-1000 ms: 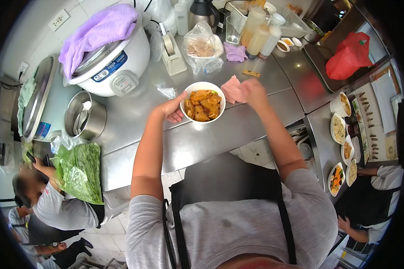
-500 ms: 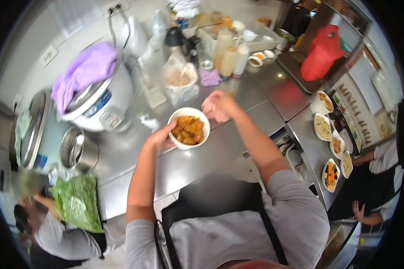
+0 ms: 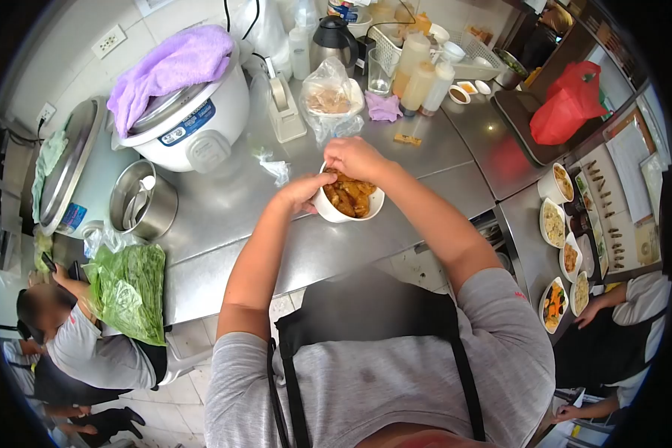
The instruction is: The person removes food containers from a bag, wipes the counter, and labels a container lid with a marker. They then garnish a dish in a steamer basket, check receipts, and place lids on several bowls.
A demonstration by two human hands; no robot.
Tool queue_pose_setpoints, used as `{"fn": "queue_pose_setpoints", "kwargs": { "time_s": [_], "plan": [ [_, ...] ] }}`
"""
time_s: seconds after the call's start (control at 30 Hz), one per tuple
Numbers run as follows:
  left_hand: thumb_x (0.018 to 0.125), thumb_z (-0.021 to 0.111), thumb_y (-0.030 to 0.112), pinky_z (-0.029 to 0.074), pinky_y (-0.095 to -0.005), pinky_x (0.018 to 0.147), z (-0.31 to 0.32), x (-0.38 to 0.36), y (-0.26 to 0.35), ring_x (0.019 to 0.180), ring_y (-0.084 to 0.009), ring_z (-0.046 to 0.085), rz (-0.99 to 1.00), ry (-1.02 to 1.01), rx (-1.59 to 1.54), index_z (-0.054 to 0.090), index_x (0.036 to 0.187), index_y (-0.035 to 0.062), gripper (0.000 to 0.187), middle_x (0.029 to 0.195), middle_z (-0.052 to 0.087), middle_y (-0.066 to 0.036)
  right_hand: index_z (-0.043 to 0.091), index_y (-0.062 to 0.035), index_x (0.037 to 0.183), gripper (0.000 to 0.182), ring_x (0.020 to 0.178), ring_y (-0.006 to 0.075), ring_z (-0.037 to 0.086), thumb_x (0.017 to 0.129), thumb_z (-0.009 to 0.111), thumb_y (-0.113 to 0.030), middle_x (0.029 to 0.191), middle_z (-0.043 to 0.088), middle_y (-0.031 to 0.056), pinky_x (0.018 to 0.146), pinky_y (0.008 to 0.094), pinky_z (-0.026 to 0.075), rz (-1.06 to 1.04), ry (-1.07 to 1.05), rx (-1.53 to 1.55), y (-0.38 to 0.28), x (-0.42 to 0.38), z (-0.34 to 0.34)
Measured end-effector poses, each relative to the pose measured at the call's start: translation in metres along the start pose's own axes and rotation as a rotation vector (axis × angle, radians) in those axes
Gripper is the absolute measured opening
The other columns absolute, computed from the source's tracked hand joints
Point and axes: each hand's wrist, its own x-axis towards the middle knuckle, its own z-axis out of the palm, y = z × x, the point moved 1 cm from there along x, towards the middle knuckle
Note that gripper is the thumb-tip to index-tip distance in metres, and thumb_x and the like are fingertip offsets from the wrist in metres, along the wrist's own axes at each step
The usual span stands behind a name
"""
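A white bowl (image 3: 375,205) of brown saucy food (image 3: 349,196) is above the steel counter. My left hand (image 3: 306,193) is closed on its left side, thumb over the rim. My right hand (image 3: 355,159) is curled at the bowl's far rim, fingers bent together. The pink cloth seen in it a moment earlier is hidden by the hand now. Just beyond the hands is a plastic-bagged container (image 3: 330,101) of food. A crumpled white piece of plastic (image 3: 276,169) lies to their left, and a small yellowish packet (image 3: 408,140) to their right.
At left stand a large rice cooker (image 3: 194,119) with a purple towel and a steel pot (image 3: 157,205). Sauce bottles (image 3: 418,86) and a thermos (image 3: 333,41) line the back. Filled dishes (image 3: 552,224) and a red bag (image 3: 567,104) are at right. Co-workers stand on both sides.
My right hand has moved left onto the bowl's far rim, and the pink cloth has gone out of sight. The camera view has shifted; my left hand still holds the bowl.
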Motion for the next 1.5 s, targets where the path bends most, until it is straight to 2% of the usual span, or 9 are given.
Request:
{"fn": "queue_pose_setpoints", "kwargs": {
  "time_s": [0.23,0.3,0.47,0.87,0.97,1.07,1.17,1.3,1.5],
  "plan": [
    [0.072,0.051,0.049,0.044,-0.0359,0.064,0.001,-0.006,-0.014,0.077,-0.0178,0.053,0.119,0.329,-0.062,0.044,0.106,0.0100,0.053,0.090,0.055,-0.005,0.054,-0.0090,0.082,0.012,0.078,0.0293,0.054,0.073,0.054,-0.017,0.083,0.057,0.0124,0.066,0.0357,0.042,0.619,0.131,-0.033,0.051,-0.030,0.018],
    [0.071,0.051,0.051,0.045,-0.0359,0.063,0.018,-0.015,-0.019,0.077,-0.0197,0.054,0.218,0.530,-0.097,0.043,0.109,0.0089,0.057,0.093,0.055,-0.006,0.054,-0.0077,0.081,0.013,0.077,0.0300,0.054,0.073,0.055,-0.018,0.082,0.057,0.0136,0.066,0.0355,0.043,0.606,0.118,-0.001,0.045,-0.034,0.014],
    [0.070,0.048,0.058,0.045,-0.0343,0.062,-0.003,-0.004,-0.027,0.077,-0.0194,0.055,0.042,-0.047,-0.268,0.043,0.110,0.0118,0.062,0.096,0.055,-0.008,0.054,-0.0036,0.079,0.014,0.067,0.0243,0.057,0.074,0.055,-0.017,0.074,0.058,0.0132,0.061,0.0346,0.045,0.378,0.051,0.176,0.017,-0.024,-0.006],
    [0.073,0.030,0.065,0.050,-0.0390,0.060,0.002,-0.001,-0.045,0.084,-0.0281,0.055,0.112,0.074,-0.747,0.035,0.119,0.0128,0.069,0.107,0.049,-0.013,0.056,0.0003,0.075,0.013,0.061,0.0113,0.052,0.070,0.060,-0.012,0.069,0.057,0.0057,0.054,0.0260,0.043,0.776,0.234,0.623,0.031,-0.080,0.001],
    [0.072,0.026,0.067,0.049,-0.0410,0.063,-0.003,-0.008,-0.042,0.089,-0.0300,0.053,0.077,-0.018,-0.875,0.034,0.120,0.0137,0.072,0.109,0.047,-0.014,0.056,0.0004,0.075,0.013,0.062,0.0082,0.051,0.072,0.060,-0.012,0.071,0.057,0.0052,0.054,0.0234,0.043,0.635,0.592,1.131,0.030,-0.066,0.013],
    [0.072,0.021,0.068,0.046,-0.0454,0.069,0.003,-0.012,-0.038,0.099,-0.0318,0.047,0.070,-0.061,-0.956,0.033,0.122,0.0137,0.074,0.116,0.042,-0.014,0.056,0.0006,0.078,0.012,0.063,0.0070,0.051,0.075,0.058,-0.011,0.072,0.057,0.0047,0.054,0.0202,0.043,0.550,0.632,1.237,0.014,-0.048,0.040],
    [0.073,0.017,0.066,0.045,-0.0477,0.070,0.010,-0.020,-0.034,0.101,-0.0322,0.045,0.041,-0.075,-1.063,0.032,0.122,0.0144,0.073,0.120,0.038,-0.013,0.057,-0.0004,0.079,0.010,0.060,0.0072,0.051,0.076,0.057,-0.009,0.070,0.056,0.0028,0.053,0.0189,0.043,0.644,0.701,1.051,-0.012,-0.049,0.051],
    [0.075,0.014,0.064,0.044,-0.0480,0.070,0.016,-0.033,-0.031,0.101,-0.0324,0.045,0.069,-0.062,-1.120,0.032,0.122,0.0157,0.070,0.120,0.038,-0.013,0.060,-0.0071,0.080,0.008,0.069,0.0118,0.052,0.073,0.057,-0.008,0.074,0.055,0.0012,0.060,0.0252,0.043,0.314,0.848,0.606,-0.049,-0.045,0.042],
    [0.076,0.011,0.062,0.045,-0.0478,0.071,0.012,-0.055,-0.021,0.099,-0.0304,0.047,0.252,-0.065,-1.239,0.031,0.122,0.0118,0.071,0.116,0.042,-0.015,0.061,-0.0110,0.069,0.008,0.077,0.0205,0.046,0.063,0.062,-0.007,0.078,0.053,0.0009,0.072,0.0313,0.036,-0.195,0.668,0.086,-0.087,-0.044,0.055]
  ]
}}
